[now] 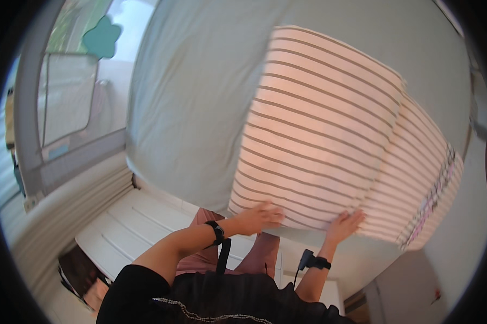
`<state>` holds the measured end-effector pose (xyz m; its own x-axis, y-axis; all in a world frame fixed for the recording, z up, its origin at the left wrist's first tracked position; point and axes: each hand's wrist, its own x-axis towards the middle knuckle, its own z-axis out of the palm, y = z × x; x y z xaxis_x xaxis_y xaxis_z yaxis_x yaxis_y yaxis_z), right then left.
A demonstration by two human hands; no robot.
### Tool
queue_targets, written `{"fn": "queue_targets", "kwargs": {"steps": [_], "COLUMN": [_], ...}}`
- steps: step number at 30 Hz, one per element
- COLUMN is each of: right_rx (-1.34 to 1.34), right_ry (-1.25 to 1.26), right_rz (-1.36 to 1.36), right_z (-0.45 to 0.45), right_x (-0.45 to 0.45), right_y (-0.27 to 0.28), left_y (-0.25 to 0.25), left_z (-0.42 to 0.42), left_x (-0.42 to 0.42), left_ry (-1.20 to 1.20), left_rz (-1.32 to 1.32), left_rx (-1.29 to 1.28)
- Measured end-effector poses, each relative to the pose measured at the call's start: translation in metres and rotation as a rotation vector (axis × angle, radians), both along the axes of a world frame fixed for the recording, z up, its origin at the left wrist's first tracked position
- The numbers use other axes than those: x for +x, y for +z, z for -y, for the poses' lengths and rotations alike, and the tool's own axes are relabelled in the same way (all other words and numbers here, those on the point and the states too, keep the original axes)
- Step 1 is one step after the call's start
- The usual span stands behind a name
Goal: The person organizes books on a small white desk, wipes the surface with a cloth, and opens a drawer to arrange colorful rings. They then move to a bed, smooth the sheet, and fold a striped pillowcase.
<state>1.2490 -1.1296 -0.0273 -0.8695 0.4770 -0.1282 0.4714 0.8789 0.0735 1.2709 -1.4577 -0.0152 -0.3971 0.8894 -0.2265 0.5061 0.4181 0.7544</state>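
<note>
A pink cloth with brown stripes (316, 129) lies spread flat on a pale blue-green sheet (195, 89). Its right part overlaps in a narrower panel with a patterned band (430, 202) of dark and pink marks near the far right edge. My left hand (263, 218) rests at the cloth's near left edge, fingers apart and somewhat blurred. On the near edge further right, my right hand (347, 224) lies with its palm down, beside the line where the panel starts. Neither hand shows a clear grip on the cloth.
White slatted panels (122, 222) are below the sheet on the left. A window or glass door with a grey frame (77, 156) and a green flower-shaped piece (103, 37) stands at the left. A dark item (79, 269) is at the lower left.
</note>
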Motion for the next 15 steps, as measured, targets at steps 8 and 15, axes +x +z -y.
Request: {"fn": "queue_targets", "kwargs": {"steps": [8,15], "right_rx": [-0.819,-0.976], "right_ry": [0.588,0.842], "right_rz": [-0.238,-0.173], "right_z": [0.23,0.428], "right_x": [-0.169,-0.25], "right_y": [0.057,-0.039], "left_y": [-0.01,-0.045], "left_z": [0.112,0.282], "left_x": [-0.006,-0.132], "left_ry": [0.597,0.911], "left_rz": [-0.101,-0.32], "left_rx": [-0.084,-0.412]}}
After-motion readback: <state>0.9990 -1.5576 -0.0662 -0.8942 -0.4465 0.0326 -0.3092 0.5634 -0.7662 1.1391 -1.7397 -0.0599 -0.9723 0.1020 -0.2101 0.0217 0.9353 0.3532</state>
